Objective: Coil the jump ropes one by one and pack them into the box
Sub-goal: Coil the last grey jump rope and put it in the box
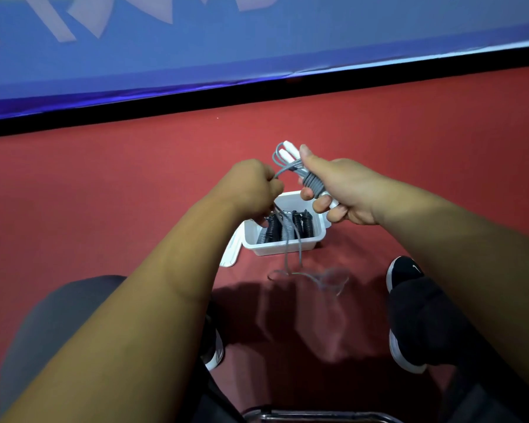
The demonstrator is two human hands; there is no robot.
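Note:
My right hand [342,190] grips the two white handles of a grey jump rope [312,180], with several turns of grey cord wound round them. My left hand [254,186] is closed round the loose cord just left of the handles. The rest of the cord [293,254] hangs down past the box and trails blurred on the red floor. Below my hands stands a white plastic box [283,247] holding several coiled ropes [287,227], black and grey, side by side.
A white lid [231,251] lies against the box's left side. My black shoes [405,312] and legs frame the floor in front. A blue banner [257,50] with a black base strip runs along the back. A metal chair edge [318,415] shows at the bottom.

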